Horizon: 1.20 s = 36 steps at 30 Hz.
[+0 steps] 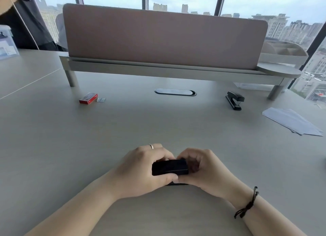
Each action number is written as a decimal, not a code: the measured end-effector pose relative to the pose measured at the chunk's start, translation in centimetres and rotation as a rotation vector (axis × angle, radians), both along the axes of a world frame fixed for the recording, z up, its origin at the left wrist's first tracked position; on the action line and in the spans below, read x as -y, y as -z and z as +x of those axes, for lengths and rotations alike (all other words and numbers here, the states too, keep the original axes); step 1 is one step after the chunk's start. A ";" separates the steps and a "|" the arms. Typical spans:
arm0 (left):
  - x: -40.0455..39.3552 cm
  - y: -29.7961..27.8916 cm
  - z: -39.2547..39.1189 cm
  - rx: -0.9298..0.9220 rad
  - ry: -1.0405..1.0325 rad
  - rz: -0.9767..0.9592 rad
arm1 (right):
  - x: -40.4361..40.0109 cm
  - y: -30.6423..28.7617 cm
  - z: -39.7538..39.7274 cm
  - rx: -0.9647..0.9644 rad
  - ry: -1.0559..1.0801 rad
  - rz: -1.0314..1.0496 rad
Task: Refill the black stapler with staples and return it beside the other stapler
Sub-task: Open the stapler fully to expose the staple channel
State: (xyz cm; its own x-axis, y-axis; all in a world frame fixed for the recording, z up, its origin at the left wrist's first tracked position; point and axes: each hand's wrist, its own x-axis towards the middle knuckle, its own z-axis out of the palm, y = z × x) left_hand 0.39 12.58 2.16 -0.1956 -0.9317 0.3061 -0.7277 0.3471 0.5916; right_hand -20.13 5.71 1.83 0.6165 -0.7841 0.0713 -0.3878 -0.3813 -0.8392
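1. Right now the black stapler (169, 167) sits between both hands, low on the counter (158, 126) near the person; its long axis runs left-right across the view.
2. Left hand (141, 167) is clamped round the stapler's left end, thumb along the near edge, fingers over the far side; a ring (151, 146) shows on one finger.
3. Right hand (202, 168) is curled onto the stapler's right end, fingertips tucked at the end face. Both hands touch it; neither is nearer.
4. Stapler look: matte black, blocky, top appears closed. Whether staples are inside cannot be told.
5. Staple box (88, 98), red, lies well apart from the black stapler, far-left of it, with a loose staple strip (101, 99) just beside the box. The left hand is on that side, so likely the one to reach.
6. Other stapler (235, 100), also black, lies far-right of the held one, well apart, near the shelf leg (275, 93); its long axis points roughly toward the person. The return spot is judged to be beside it, on the right hand's side.
7. White papers (291, 121) lie further right of that other stapler.
8. Judged step: opening or checking the stapler; refill apparently not done yet.
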 end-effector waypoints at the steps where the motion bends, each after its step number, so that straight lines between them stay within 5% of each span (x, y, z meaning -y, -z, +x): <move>1: 0.0 -0.1 0.0 0.007 0.006 0.000 | 0.0 -0.1 0.1 -0.002 -0.003 -0.003; 12: -0.4 -0.4 -0.5 -0.166 0.085 0.020 | 0.2 -0.6 -0.5 -0.087 0.005 0.034; 26: -0.5 -3.0 2.2 -0.680 0.148 0.052 | 0.6 -1.3 -1.2 -0.197 0.047 0.012; 36: -0.7 -3.9 6.5 -0.609 0.129 0.178 | 0.6 -1.3 -1.4 -0.225 0.020 0.013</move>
